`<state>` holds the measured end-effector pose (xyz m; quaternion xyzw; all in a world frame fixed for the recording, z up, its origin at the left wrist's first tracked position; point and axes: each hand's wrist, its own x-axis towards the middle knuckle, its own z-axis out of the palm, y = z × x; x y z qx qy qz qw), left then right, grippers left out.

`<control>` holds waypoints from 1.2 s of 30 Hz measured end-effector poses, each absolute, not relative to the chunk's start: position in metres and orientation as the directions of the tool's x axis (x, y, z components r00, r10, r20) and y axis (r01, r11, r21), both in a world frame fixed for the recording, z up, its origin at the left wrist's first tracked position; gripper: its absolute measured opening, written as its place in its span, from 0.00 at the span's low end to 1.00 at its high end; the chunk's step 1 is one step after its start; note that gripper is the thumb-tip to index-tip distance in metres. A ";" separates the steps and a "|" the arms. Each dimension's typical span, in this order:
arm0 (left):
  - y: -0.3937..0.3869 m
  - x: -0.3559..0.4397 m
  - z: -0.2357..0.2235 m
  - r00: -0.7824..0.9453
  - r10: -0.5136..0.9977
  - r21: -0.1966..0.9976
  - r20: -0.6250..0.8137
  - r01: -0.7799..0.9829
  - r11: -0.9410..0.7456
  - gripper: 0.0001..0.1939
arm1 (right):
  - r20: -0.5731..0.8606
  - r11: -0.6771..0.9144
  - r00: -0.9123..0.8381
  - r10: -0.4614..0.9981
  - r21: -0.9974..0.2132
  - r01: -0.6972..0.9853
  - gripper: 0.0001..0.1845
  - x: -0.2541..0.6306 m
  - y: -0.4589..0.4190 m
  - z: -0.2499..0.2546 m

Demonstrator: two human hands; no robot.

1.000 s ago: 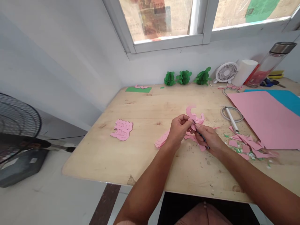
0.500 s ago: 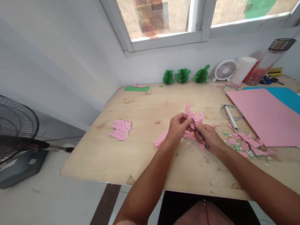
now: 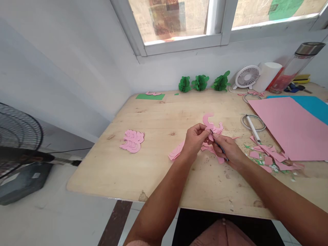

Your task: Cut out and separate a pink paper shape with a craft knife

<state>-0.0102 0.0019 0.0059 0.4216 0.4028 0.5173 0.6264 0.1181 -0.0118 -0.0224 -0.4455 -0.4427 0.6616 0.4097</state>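
My left hand (image 3: 196, 138) pinches a pink paper piece (image 3: 210, 136) between thumb and fingertips over the middle of the table. My right hand (image 3: 227, 147) is closed around a slim dark pen-like tool (image 3: 222, 150), its tip against the pink paper; its exact kind is unclear. A curved pink paper strip (image 3: 206, 119) shows just beyond the fingers. More pink cutouts (image 3: 176, 151) lie partly hidden behind my left wrist, and other pink pieces (image 3: 219, 159) lie under my right hand.
A stack of scalloped pink cutouts (image 3: 132, 140) lies left. Pink and green scraps (image 3: 271, 158), a white pen (image 3: 253, 129) and pink sheets (image 3: 294, 130) are on the right. Green paper ornaments (image 3: 200, 82), a small fan (image 3: 247, 77) and a bottle (image 3: 292, 68) stand along the wall.
Both hands keep nearly the same place and grip on the paper and the tool. The whole view has shifted very slightly.
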 end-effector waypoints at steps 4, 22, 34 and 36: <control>0.001 -0.010 0.007 0.136 0.989 0.946 -0.065 -0.306 0.105 0.08 | -0.225 -0.270 -0.264 0.938 -0.952 -0.148 0.19 0.118 -0.012 -0.023; 0.001 -0.010 0.008 0.135 0.989 0.943 -0.052 -0.320 0.094 0.06 | -0.229 -0.278 -0.275 0.934 -0.948 -0.154 0.19 0.119 -0.012 -0.022; 0.001 -0.011 0.007 0.144 0.988 0.946 -0.054 -0.308 0.096 0.06 | -0.233 -0.281 -0.265 0.936 -0.946 -0.159 0.21 0.118 -0.013 -0.020; 0.001 -0.011 0.007 0.144 0.988 0.946 -0.053 -0.309 0.096 0.06 | -0.233 -0.281 -0.265 0.936 -0.946 -0.160 0.20 0.118 -0.012 -0.020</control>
